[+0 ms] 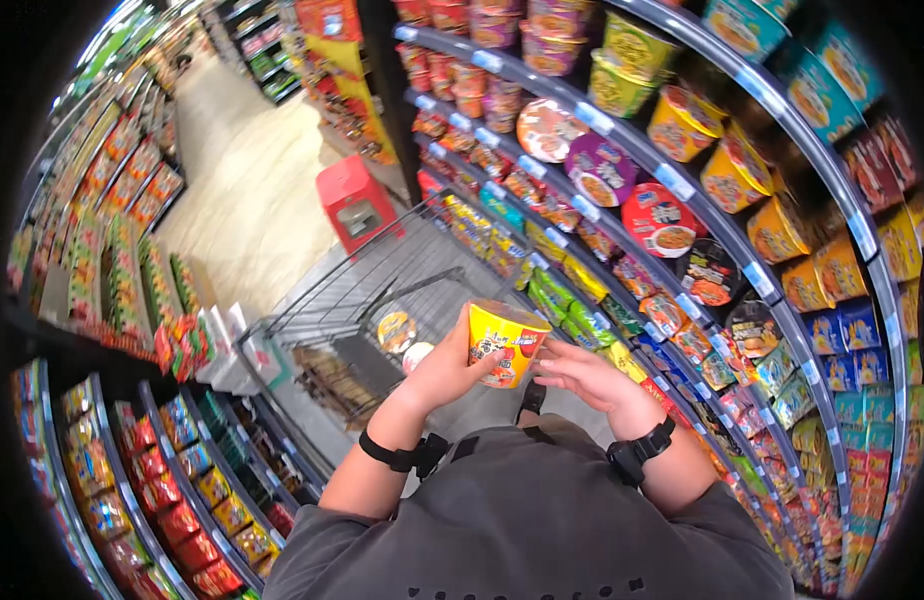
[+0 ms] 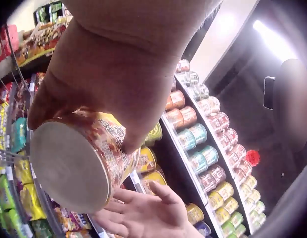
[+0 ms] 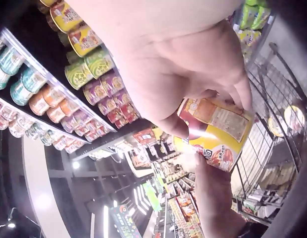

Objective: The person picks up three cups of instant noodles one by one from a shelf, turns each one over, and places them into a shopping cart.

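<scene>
In the head view a yellow instant noodle cup (image 1: 504, 343) is held in front of the body by my left hand (image 1: 437, 368), thumb across its printed side. The left wrist view shows the pale round base of the noodle cup (image 2: 69, 166) turned to the camera. My right hand (image 1: 590, 377) is at the cup's right side with fingers extended; in the left wrist view the right hand (image 2: 148, 212) shows its palm beside the base. From the right wrist, the yellow cup wall (image 3: 225, 144) shows a printed label panel, partly covered by the right hand's fingers.
A wire shopping cart (image 1: 327, 268) stands ahead, holding two round-lidded tubs (image 1: 395, 331) and a brown carton (image 1: 347, 385). Curved shelves (image 1: 722, 195) of noodle cups and packets rise close on the right. More packet shelves (image 1: 172, 490) are at left. A red box (image 1: 355, 203) stands beyond the cart.
</scene>
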The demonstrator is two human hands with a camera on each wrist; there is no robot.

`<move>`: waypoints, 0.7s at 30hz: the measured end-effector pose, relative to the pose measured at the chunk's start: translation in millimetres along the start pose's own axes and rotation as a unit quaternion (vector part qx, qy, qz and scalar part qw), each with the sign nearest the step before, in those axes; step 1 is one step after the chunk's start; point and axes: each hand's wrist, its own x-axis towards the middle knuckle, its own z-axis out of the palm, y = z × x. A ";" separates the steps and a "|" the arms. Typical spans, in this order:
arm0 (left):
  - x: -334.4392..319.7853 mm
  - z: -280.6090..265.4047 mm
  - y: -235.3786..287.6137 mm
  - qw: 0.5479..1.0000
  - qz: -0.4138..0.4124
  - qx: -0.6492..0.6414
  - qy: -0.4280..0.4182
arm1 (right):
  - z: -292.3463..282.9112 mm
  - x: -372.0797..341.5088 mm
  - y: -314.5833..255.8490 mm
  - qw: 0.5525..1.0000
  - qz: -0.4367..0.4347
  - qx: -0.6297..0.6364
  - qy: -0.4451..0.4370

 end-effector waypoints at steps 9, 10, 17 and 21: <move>143.5 52.0 122.7 0.980 0.161 0.111 -0.038 | -109.2 -78.6 -87.9 0.981 -0.165 -0.044 0.095; 155.6 56.1 135.0 0.974 0.194 0.111 -0.033 | -113.7 -89.0 -101.7 0.979 -0.171 -0.044 0.102; 227.4 80.2 194.3 0.956 0.288 0.050 0.040 | -151.5 -124.1 -164.5 0.915 -0.339 -0.192 0.103; 260.7 84.9 205.7 0.940 0.332 -0.036 0.064 | -154.0 -130.3 -203.3 0.883 -0.400 -0.225 0.103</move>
